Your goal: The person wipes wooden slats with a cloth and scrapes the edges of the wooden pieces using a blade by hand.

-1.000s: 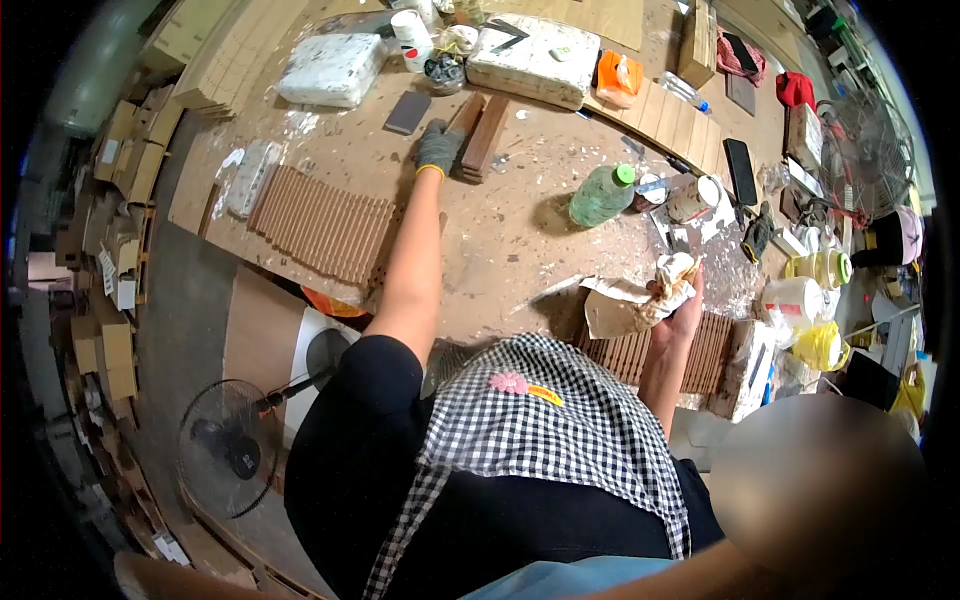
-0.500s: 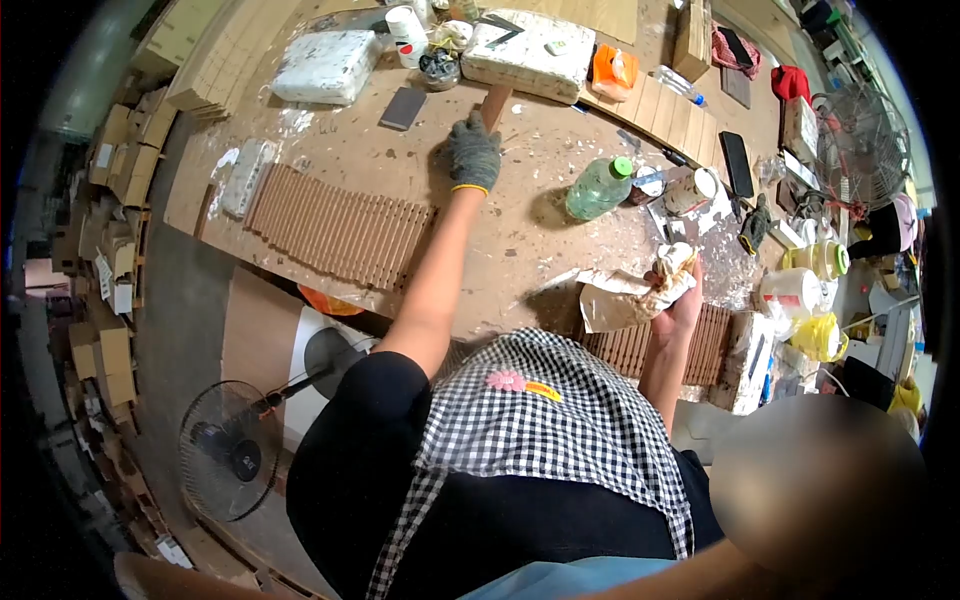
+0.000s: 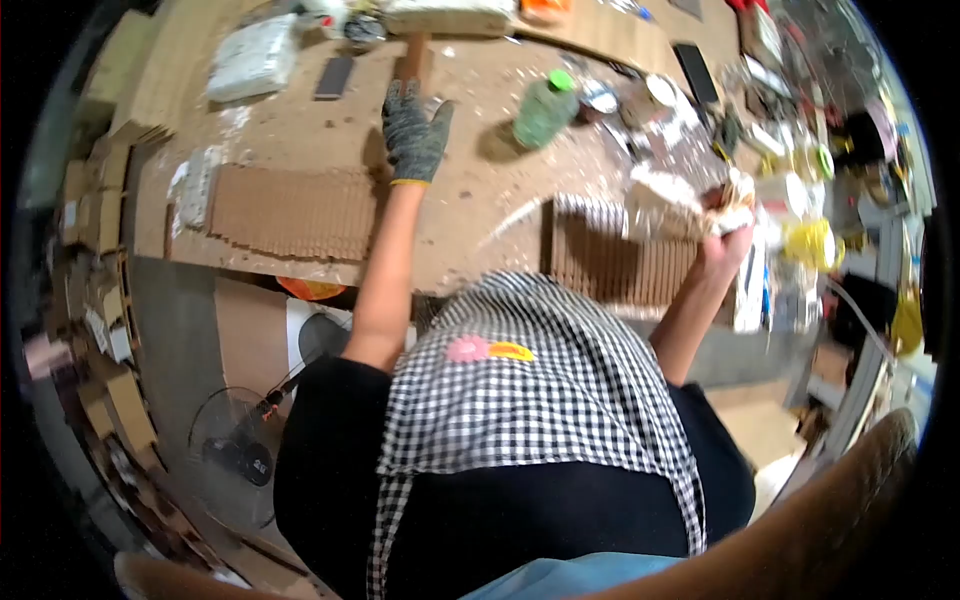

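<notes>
My left hand (image 3: pixel 414 138), in a grey glove with a yellow cuff, reaches over the table with its thumb spread wide. Its fingertips lie at the near end of a brown wood piece (image 3: pixel 414 56); no grip on it shows. My right hand (image 3: pixel 728 246), ungloved, is closed on a crumpled whitish cloth or paper (image 3: pixel 672 205). That bundle hangs over the right row of grooved brown strips (image 3: pixel 610 262). Another row of brown strips (image 3: pixel 290 212) lies left of my left forearm.
A green bottle (image 3: pixel 546 112) stands between the hands, near a white cup (image 3: pixel 650 98) and a black phone (image 3: pixel 695 72). A dark grey block (image 3: pixel 334 78) and white wrapped package (image 3: pixel 253 58) lie at the upper left. A fan (image 3: pixel 236 450) stands below the table's left side.
The view has shifted, with the table now higher in the frame. My left hand has opened its thumb away from its fingers. My right hand has moved rightward with the crumpled bundle, baring more strips.
</notes>
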Action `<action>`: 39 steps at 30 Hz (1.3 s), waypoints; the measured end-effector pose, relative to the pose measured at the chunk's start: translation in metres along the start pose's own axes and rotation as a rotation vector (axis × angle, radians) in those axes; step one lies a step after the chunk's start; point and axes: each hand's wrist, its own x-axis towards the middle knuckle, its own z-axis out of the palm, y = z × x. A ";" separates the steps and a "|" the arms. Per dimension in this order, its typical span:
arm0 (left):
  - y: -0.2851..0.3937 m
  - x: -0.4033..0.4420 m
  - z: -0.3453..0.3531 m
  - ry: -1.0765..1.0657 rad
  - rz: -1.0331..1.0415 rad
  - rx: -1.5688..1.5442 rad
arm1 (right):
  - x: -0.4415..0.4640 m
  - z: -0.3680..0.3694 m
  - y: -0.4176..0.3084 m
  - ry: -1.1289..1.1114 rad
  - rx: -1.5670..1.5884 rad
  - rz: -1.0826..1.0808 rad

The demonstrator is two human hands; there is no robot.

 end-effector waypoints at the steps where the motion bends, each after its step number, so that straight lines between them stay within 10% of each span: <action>1: 0.019 -0.018 -0.006 -0.039 0.081 -0.125 | 0.004 -0.006 -0.011 0.064 -0.030 -0.068; 9: 0.155 -0.135 -0.013 -1.259 -0.165 -0.210 | 0.025 -0.071 -0.042 -0.078 0.170 -0.055; 15: 0.083 -0.180 0.039 -0.966 0.015 -0.407 | 0.010 -0.061 -0.024 -0.118 0.190 -0.006; 16: 0.125 -0.142 -0.007 -1.102 -0.342 -0.395 | 0.009 -0.057 -0.023 -0.055 0.155 -0.033; 19: 0.127 -0.168 0.007 -0.907 -0.101 -0.208 | 0.002 -0.043 -0.015 0.031 0.088 -0.053; 24: 0.108 -0.158 -0.021 -0.851 -0.382 -0.329 | -0.011 0.022 0.032 -0.047 -0.093 -0.039; 28: 0.062 -0.177 -0.056 -0.599 -1.148 -1.428 | -0.023 0.064 0.106 -0.081 -0.599 -0.115; 31: 0.028 -0.204 -0.062 -0.386 -1.280 -1.594 | -0.040 0.054 0.184 -0.209 -1.051 -0.078; 33: -0.002 -0.232 -0.063 -0.518 -0.702 -1.043 | -0.067 0.041 0.235 -0.595 -1.296 -0.263; 37: 0.020 -0.216 -0.082 -0.626 -0.807 -0.917 | -0.094 0.014 0.295 -1.497 -1.561 -0.503; 39: -0.007 -0.229 -0.066 -0.675 0.137 -0.136 | -0.069 0.018 0.313 -1.454 -1.645 -0.541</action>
